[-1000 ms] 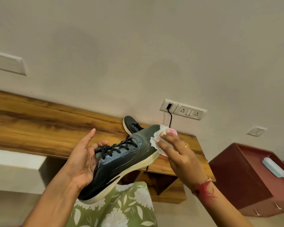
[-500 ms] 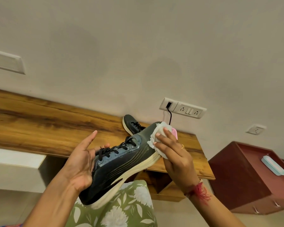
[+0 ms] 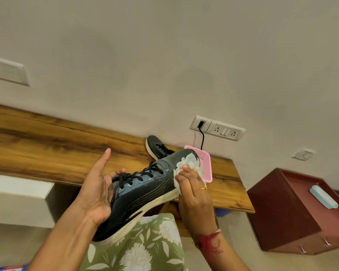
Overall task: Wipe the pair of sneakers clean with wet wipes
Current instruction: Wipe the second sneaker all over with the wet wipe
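Currently, head view: left hand grips the sneaker at its collar above the lap, thumb by the laces, index finger straight and free. Right hand has its fingers bunched on the wet wipe, pressed to the toe cap. Second sneaker lies on the wooden shelf behind. Judgement: brace the heel firmly, stroke toward the midsole, refold the wipe when soiled.

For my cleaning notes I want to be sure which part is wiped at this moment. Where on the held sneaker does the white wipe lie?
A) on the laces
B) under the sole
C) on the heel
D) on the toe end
D: the right hand presses the wipe onto the toe end of the held sneaker, beyond the laces, while the left hand holds the shoe at its opening.
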`<action>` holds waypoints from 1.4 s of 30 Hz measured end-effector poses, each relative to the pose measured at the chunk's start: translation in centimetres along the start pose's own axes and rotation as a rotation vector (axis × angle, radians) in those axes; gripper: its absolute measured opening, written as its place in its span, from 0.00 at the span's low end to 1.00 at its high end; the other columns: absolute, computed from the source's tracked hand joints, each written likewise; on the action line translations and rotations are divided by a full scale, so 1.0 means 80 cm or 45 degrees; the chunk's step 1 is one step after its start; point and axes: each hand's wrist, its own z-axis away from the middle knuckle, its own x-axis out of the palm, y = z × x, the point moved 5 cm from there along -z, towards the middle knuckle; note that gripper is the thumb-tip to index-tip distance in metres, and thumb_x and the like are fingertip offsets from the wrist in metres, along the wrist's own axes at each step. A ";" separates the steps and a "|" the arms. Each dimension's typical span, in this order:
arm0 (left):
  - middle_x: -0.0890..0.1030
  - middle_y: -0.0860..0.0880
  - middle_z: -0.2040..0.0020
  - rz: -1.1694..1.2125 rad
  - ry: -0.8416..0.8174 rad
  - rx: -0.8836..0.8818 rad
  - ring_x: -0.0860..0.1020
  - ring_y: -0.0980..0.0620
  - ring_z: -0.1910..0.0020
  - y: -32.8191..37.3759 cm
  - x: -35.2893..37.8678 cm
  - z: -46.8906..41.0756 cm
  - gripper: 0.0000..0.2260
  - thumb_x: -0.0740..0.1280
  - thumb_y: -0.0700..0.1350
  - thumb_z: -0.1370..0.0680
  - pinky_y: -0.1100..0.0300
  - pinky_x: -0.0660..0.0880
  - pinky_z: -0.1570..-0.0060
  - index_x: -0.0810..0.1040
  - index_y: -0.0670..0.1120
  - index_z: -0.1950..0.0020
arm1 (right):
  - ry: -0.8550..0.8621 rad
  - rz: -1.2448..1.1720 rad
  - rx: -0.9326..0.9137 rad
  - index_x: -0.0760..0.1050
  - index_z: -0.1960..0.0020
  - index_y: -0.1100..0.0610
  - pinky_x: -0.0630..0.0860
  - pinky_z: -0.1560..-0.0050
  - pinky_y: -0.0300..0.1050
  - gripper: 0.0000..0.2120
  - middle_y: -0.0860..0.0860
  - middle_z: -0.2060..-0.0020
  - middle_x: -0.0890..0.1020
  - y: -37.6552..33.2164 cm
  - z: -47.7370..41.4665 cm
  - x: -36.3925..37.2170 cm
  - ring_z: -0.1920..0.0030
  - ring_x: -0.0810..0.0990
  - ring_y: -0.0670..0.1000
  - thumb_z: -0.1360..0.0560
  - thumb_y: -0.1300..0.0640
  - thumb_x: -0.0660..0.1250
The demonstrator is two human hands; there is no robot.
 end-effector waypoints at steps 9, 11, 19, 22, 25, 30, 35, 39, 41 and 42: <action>0.77 0.40 0.52 0.063 0.019 0.009 0.76 0.42 0.55 0.000 -0.004 0.001 0.31 0.67 0.70 0.36 0.48 0.71 0.44 0.72 0.45 0.49 | -0.097 0.074 0.183 0.70 0.47 0.58 0.79 0.55 0.45 0.10 0.57 0.52 0.80 -0.030 -0.015 0.004 0.52 0.80 0.56 0.26 0.65 0.55; 0.78 0.39 0.50 0.062 0.034 0.004 0.76 0.42 0.52 -0.002 -0.006 -0.002 0.33 0.67 0.70 0.37 0.46 0.68 0.38 0.73 0.44 0.47 | -0.145 0.064 0.228 0.69 0.47 0.57 0.78 0.56 0.44 0.12 0.56 0.53 0.79 -0.038 -0.015 0.005 0.53 0.79 0.54 0.28 0.65 0.54; 0.78 0.37 0.38 0.010 0.097 0.023 0.75 0.38 0.39 0.001 -0.011 -0.002 0.41 0.66 0.70 0.35 0.44 0.66 0.33 0.71 0.43 0.33 | 0.030 -1.205 1.112 0.76 0.53 0.51 0.76 0.60 0.40 0.06 0.52 0.57 0.81 0.027 -0.017 -0.016 0.56 0.80 0.51 0.24 0.50 0.63; 0.80 0.40 0.52 -0.020 0.104 0.066 0.77 0.42 0.52 0.007 -0.006 0.003 0.31 0.66 0.69 0.34 0.49 0.71 0.45 0.74 0.45 0.47 | 0.400 -1.148 1.081 0.75 0.50 0.58 0.75 0.59 0.36 0.07 0.50 0.57 0.79 0.055 -0.042 -0.047 0.57 0.78 0.46 0.21 0.58 0.59; 0.79 0.44 0.62 -0.082 0.113 0.096 0.77 0.46 0.62 0.009 0.002 0.005 0.24 0.64 0.67 0.31 0.53 0.70 0.58 0.74 0.47 0.54 | 0.416 -0.960 0.816 0.74 0.50 0.58 0.73 0.56 0.38 0.06 0.50 0.57 0.77 0.052 -0.053 -0.051 0.56 0.76 0.46 0.21 0.60 0.57; 0.79 0.43 0.63 -0.123 0.092 0.137 0.78 0.46 0.65 0.009 0.008 0.010 0.21 0.65 0.63 0.31 0.54 0.72 0.59 0.74 0.46 0.53 | -0.004 -0.257 0.229 0.76 0.42 0.62 0.70 0.37 0.45 0.14 0.56 0.45 0.79 0.032 -0.040 -0.017 0.41 0.75 0.54 0.27 0.63 0.60; 0.80 0.43 0.62 -0.099 0.100 0.187 0.78 0.44 0.61 0.014 0.007 0.014 0.18 0.69 0.58 0.32 0.52 0.73 0.55 0.74 0.46 0.53 | 0.021 -0.103 0.079 0.72 0.40 0.60 0.66 0.32 0.47 0.14 0.58 0.42 0.79 0.013 -0.017 -0.005 0.35 0.70 0.54 0.25 0.66 0.59; 0.83 0.39 0.61 -0.055 0.022 0.081 0.81 0.43 0.65 0.004 0.018 0.021 0.12 0.70 0.48 0.33 0.51 0.79 0.60 0.78 0.40 0.56 | 0.066 -0.123 0.034 0.72 0.43 0.59 0.66 0.32 0.42 0.11 0.57 0.47 0.80 -0.001 -0.018 -0.013 0.37 0.72 0.53 0.19 0.62 0.52; 0.83 0.37 0.59 -0.054 0.016 0.041 0.82 0.43 0.65 0.001 0.019 0.020 0.13 0.71 0.46 0.33 0.51 0.81 0.63 0.80 0.38 0.54 | 0.088 -0.097 0.015 0.72 0.45 0.59 0.70 0.36 0.44 0.07 0.57 0.50 0.81 -0.008 -0.020 -0.015 0.40 0.74 0.53 0.20 0.63 0.56; 0.83 0.37 0.59 -0.057 0.024 0.042 0.82 0.43 0.65 0.000 0.018 0.019 0.13 0.71 0.46 0.32 0.51 0.80 0.63 0.80 0.38 0.54 | 0.091 -0.067 0.020 0.71 0.46 0.58 0.71 0.37 0.44 0.06 0.57 0.51 0.82 -0.012 -0.019 -0.014 0.42 0.75 0.52 0.22 0.64 0.59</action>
